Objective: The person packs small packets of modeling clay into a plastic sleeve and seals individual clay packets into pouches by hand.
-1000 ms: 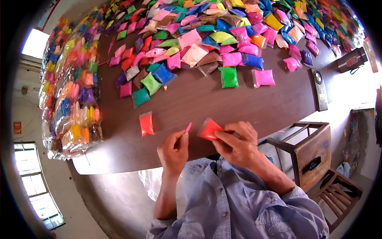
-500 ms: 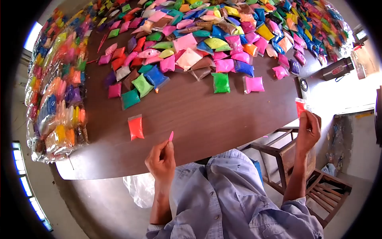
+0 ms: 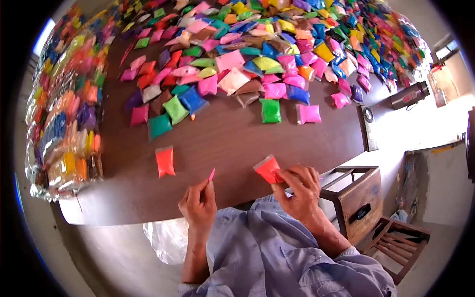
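Near the table's front edge my left hand (image 3: pixel 199 203) pinches a small pink pointed piece (image 3: pixel 212 174) between thumb and forefinger. My right hand (image 3: pixel 301 190) grips a red packet (image 3: pixel 267 169) by its lower right corner, above the table (image 3: pixel 222 148). Another red packet (image 3: pixel 165 161) lies on the table, to the left of and beyond my left hand. Beyond the hands lie a green packet (image 3: pixel 270 111) and a pink packet (image 3: pixel 309 114), at the near side of a large heap of coloured packets (image 3: pixel 230 60).
Clear bags of coloured packets (image 3: pixel 69 123) line the table's left side. At the right are a dark flask (image 3: pixel 409 96) and a flat dark object (image 3: pixel 368 127). A wooden stool (image 3: pixel 360 205) and a slatted chair (image 3: pixel 398 247) stand right of my body.
Half a second ago my right hand was far out to the right with the red packet; now it is back near the middle. My left hand has stayed close to its place.
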### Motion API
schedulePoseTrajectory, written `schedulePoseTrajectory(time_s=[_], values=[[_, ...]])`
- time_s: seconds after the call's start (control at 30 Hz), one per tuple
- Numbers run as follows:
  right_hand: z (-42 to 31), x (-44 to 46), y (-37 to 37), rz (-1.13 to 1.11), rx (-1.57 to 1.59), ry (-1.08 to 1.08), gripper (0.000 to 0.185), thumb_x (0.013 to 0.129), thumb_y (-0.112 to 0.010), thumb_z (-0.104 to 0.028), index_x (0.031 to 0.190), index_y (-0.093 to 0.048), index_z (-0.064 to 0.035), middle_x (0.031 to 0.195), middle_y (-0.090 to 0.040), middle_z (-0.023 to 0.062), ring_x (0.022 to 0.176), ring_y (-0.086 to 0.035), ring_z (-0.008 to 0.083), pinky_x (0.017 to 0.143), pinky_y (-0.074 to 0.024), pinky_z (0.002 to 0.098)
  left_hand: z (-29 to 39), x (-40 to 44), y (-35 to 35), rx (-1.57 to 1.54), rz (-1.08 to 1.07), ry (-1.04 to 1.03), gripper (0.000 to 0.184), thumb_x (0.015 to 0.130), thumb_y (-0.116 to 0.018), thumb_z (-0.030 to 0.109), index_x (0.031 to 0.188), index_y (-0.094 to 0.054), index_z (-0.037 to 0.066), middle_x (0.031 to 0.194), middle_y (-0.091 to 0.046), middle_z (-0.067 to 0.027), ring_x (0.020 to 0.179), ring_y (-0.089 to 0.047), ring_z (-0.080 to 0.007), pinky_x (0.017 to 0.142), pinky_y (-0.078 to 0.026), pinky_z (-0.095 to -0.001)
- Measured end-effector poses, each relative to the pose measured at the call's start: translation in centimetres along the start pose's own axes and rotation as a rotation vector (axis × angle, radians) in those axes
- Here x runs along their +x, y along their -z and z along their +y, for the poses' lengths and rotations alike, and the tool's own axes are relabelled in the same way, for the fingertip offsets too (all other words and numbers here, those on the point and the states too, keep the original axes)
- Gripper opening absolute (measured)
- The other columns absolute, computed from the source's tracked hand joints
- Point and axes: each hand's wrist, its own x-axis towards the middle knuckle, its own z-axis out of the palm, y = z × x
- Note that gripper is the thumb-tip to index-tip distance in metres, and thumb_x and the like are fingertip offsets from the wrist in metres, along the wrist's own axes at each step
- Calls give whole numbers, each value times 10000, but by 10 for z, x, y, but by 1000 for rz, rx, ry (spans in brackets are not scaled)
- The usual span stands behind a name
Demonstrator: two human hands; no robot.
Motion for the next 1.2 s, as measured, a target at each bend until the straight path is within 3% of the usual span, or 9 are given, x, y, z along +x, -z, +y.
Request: schedulePoseTrajectory(time_s=[0.13,0.23,0.3,0.33,0.4,0.53,0.77,0.9,1.2], values=[[-8,-2,17,0,-1,-40,411,759,-843,-181,1141,-749,-61,1112,-675,132,992,-649,325,879,-514,447,2,-1,3,-36,-50,85,58,944,-767,39,970,-730,1,796,-692,-99,655,-632,-165,614,-498,-285],[0,-4,20,-40,-18,48,462,811,-814,-257,1217,-729,-53,1247,-653,182,1132,-639,361,959,-507,484,2,1,0,-18,-8,11,60,936,-771,12,977,-729,-2,753,-673,-110,599,-638,-166,548,-488,-282],[1,-2,21,-99,-32,195,580,881,-763,-356,1360,-656,-47,1432,-575,194,1316,-566,374,1089,-436,532,2,1,1,-5,1,0,62,933,-773,10,976,-730,-1,747,-671,-108,587,-631,-162,540,-484,-281],[1,-1,17,-103,-30,196,580,881,-763,-356,1360,-656,-47,1432,-575,194,1316,-566,374,1089,-436,532,2,1,1,-3,1,4,62,933,-773,10,976,-730,-1,747,-671,-108,587,-631,-162,540,-484,-281],[5,0,4,-399,-45,239,652,898,-750,-361,1440,-586,-39,1521,-519,145,1425,-480,354,1157,-357,553,2,1,0,-13,5,-11,66,930,-773,3,980,-730,0,751,-673,-109,583,-629,-160,539,-484,-281],[4,-6,4,-433,-30,194,672,900,-751,-335,1466,-556,-29,1553,-496,161,1481,-430,352,1209,-307,541,6,-2,8,-28,-48,83,64,930,-768,19,969,-724,-6,816,-706,-113,674,-672,-217,621,-525,-313],[20,-17,2,-118,167,131,562,889,-795,-262,1357,-634,5,1479,-570,214,1348,-568,399,1135,-425,539,3,1,2,5,-26,-4,66,928,-769,7,973,-722,-3,788,-690,-115,622,-652,-198,570,-504,-295],[25,-22,5,-124,117,217,538,708,-894,-150,1214,-720,-97,1334,-645,112,1202,-656,329,1015,-511,503,6,3,2,-1,-28,-6,68,919,-773,-5,970,-730,9,758,-681,-106,552,-624,-186,516,-487,-298],[29,-18,-3,-42,118,247,305,741,-863,-117,1038,-802,-158,1181,-712,4,1021,-672,228,889,-517,413,58,-10,-36,-110,-267,-54,89,882,-813,40,955,-764,53,802,-724,-98,613,-689,-215,546,-528,-319]])
